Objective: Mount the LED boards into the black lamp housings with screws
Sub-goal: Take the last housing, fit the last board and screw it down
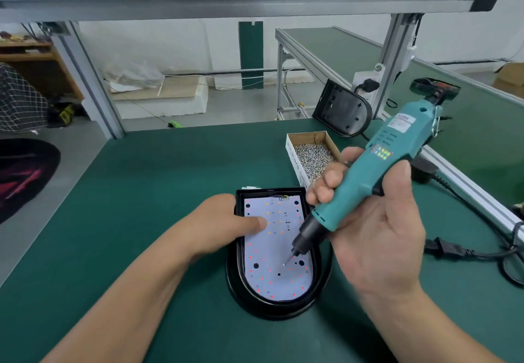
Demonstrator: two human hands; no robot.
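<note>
**Driving a screw into the LED board**

Head view: the white LED board (269, 266) lies seated inside the black lamp housing (272, 310), which sits on the green bench (141, 206) directly in front of the person.

The right hand (377, 221) is wrapped around the teal electric screwdriver (368, 175), fingers curled over the front of the barrel and the thumb along its back. The tool is tilted, and its bit (289, 259) points down at the lower right part of the board, close to a dark hole. Whether a screw rides on the tip is too small to tell.

The left hand (224, 226) lies across the housing's left rim, with a straight finger pressed flat on the upper half of the board. It holds nothing.

To do this step well, the driver likely wants bringing nearer upright, so the bit enters the hole squarely and does not skid across the LEDs. The pressing finger should probably keep the board flat and its holes lined up with the posts beneath. Light downward pressure before pulling the trigger seems wise.

A cardboard box of screws (295, 165) stands just behind the housing on the right. A second black housing (341, 113) leans upright farther back.
</note>
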